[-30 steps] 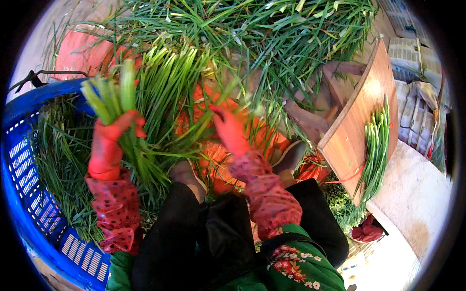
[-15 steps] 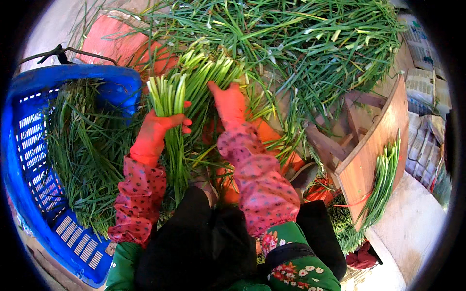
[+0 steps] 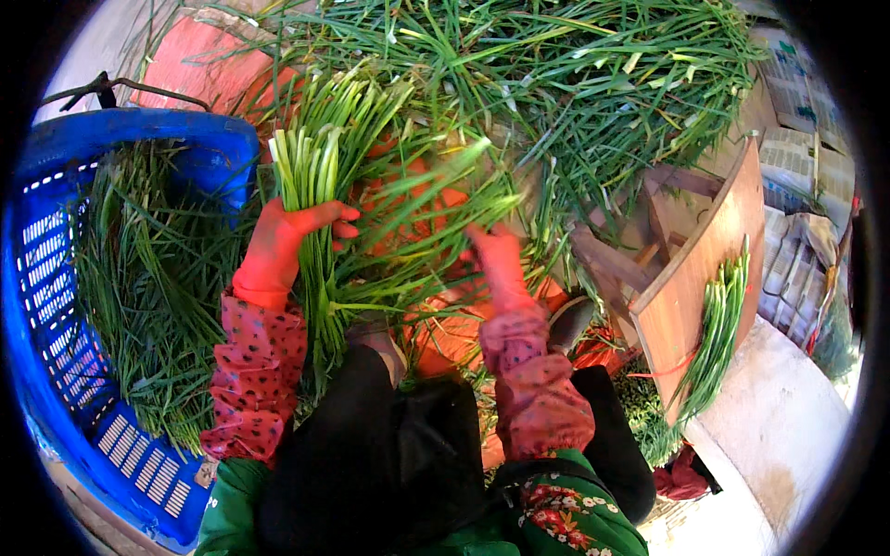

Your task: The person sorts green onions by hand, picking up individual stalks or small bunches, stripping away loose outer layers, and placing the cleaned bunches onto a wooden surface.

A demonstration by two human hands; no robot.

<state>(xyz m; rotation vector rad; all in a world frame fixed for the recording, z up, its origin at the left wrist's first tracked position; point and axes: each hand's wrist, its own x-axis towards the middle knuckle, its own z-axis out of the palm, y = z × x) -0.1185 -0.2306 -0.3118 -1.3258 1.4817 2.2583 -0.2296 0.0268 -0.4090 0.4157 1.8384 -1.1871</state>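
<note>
My left hand (image 3: 278, 246), in an orange-red rubber glove, is wrapped round a bunch of green chives (image 3: 311, 167). The pale cut ends point away from me, and the leaves hang toward my knees. To its right, my gloved right hand (image 3: 498, 259) is closed on a few loose chives (image 3: 477, 199), smeared by motion. Part of its fingers is hidden by stalks. Another batch of chives (image 3: 371, 102) lies just beyond my left hand, pale ends outward.
A blue slatted plastic basket (image 3: 199, 134) full of chives stands on the left. Across the far side spreads a large loose heap of chives (image 3: 575, 93). At the right, a wooden stool (image 3: 677, 315) lies tipped over, a tied chive bundle (image 3: 716, 324) against its seat.
My right hand has moved right and toward me, off the batch, with a few chives in it. My left hand keeps its bunch, almost in place.
</note>
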